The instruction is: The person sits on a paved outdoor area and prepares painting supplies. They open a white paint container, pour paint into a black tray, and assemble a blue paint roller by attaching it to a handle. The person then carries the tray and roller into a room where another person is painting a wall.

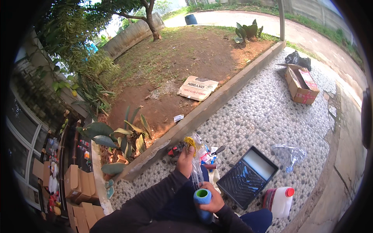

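My right hand [213, 199] is closed around a blue paint roller sleeve [203, 197], whose open end shows a green lining. My left hand [185, 162], raised a little farther off, has its fingers closed on a small yellow piece with dark spots [190, 142]; its exact kind is unclear. Crumpled clear plastic wrap [197, 171] runs between the two hands. To the right lies a black paint tray [248, 176] with blue marks on its ribbed slope. Behind the hands, a dark-handled tool [218, 150] and red and black items [175, 150] are partly hidden.
A white jug with a red cap [280, 202] stands right of the tray, near a clear plastic bottle [289, 157]. Farther off are a cardboard box [302, 86] and a black bag [298, 60]. A low concrete curb [217, 101] separates pebbled tiles from soil with plants.
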Demonstrator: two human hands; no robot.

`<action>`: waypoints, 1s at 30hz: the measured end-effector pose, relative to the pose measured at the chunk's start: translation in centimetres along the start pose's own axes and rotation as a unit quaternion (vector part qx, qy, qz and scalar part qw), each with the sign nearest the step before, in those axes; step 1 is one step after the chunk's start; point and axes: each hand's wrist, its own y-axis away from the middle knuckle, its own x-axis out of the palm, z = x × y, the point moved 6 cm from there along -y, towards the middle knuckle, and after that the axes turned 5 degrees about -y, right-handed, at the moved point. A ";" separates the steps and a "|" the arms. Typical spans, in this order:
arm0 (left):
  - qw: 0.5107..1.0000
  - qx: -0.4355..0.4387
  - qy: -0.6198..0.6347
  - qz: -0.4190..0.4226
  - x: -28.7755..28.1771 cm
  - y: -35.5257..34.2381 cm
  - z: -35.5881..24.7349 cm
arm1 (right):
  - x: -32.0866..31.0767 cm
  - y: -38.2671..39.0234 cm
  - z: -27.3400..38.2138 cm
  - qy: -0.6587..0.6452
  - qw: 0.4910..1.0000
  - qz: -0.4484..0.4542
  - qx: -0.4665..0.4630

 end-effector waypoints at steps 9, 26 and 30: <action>0.958 -0.083 0.274 0.001 1.4 1.7 -4.3 | -0.5 -1.6 1.2 -0.053 0.999 -0.002 0.011; 0.870 0.308 -0.380 0.058 0.3 6.4 -2.6 | -1.6 -2.0 2.3 -0.182 0.982 -0.047 -0.005; 0.830 0.320 -0.405 0.209 1.1 8.9 -3.5 | -2.9 -0.6 1.9 -0.126 0.986 -0.086 0.069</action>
